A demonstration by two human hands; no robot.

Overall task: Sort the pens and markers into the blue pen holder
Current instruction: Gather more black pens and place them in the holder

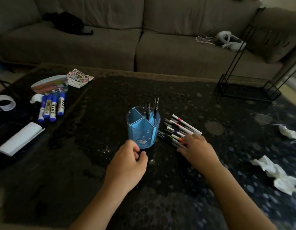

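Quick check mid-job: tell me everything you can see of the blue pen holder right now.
The blue pen holder is a round, translucent plastic-looking cup, split by inner walls into wedge compartments, with a small cartoon sticker low on its front. It stands upright on the dark table. Two dark pens stand in its far compartments. Loose pens lie just to its right. The left hand is curled at its base; contact is unclear.
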